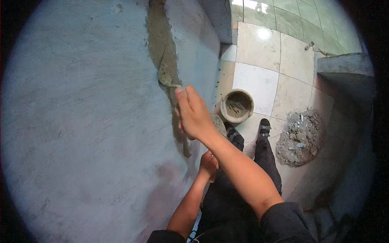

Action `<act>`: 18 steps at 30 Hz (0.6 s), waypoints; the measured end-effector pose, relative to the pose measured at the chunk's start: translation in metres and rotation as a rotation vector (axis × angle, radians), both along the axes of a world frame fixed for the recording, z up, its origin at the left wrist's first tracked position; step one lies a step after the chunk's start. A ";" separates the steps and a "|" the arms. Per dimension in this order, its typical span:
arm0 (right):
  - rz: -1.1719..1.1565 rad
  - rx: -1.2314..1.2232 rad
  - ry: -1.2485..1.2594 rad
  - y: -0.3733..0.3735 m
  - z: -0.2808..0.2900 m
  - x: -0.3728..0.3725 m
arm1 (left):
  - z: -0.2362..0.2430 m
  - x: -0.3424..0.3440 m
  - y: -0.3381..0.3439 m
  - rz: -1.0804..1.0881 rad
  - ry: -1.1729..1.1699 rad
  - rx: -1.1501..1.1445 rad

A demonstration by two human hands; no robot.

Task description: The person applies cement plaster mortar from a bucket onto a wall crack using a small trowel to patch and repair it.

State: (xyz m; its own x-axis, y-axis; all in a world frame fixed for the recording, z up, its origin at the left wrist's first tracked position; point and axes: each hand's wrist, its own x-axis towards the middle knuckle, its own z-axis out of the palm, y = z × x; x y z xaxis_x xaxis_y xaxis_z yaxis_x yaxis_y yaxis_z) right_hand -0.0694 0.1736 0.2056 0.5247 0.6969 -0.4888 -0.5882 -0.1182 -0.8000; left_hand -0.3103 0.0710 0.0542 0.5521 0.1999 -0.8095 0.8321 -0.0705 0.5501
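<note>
My right hand (192,111) is closed round the handle of a pointed trowel (167,75). The trowel's mortar-smeared blade lies against a strip of damp grey-brown mortar (159,28) that runs down the blue-grey wall (89,121). Lower down, close to the wall, my left hand (209,165) is closed in a fist. Just beyond that fist shows a rounded, mortar-coated grey piece (219,124), mostly hidden behind my right forearm. What the left fingers hold cannot be made out.
A bucket (252,107) with some mortar inside stands on the tiled floor (257,87) beside my feet in strapped sandals (264,127). Right of them lies a heap of grey rubble (302,139) with pale chips. A grey ledge (344,64) juts in at the far right.
</note>
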 end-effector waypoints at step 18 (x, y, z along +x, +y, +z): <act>-0.014 -0.052 -0.124 -0.003 -0.021 -0.064 | 0.008 -0.029 0.009 -0.652 -0.021 0.419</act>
State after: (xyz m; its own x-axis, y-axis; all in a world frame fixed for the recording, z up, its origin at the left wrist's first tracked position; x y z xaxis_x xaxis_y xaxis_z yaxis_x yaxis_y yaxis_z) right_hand -0.1336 0.1709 0.1847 0.5931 0.6646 -0.4545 -0.4869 -0.1536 -0.8599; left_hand -0.3395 0.0798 0.0619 0.6773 0.1165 -0.7264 0.5408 -0.7482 0.3843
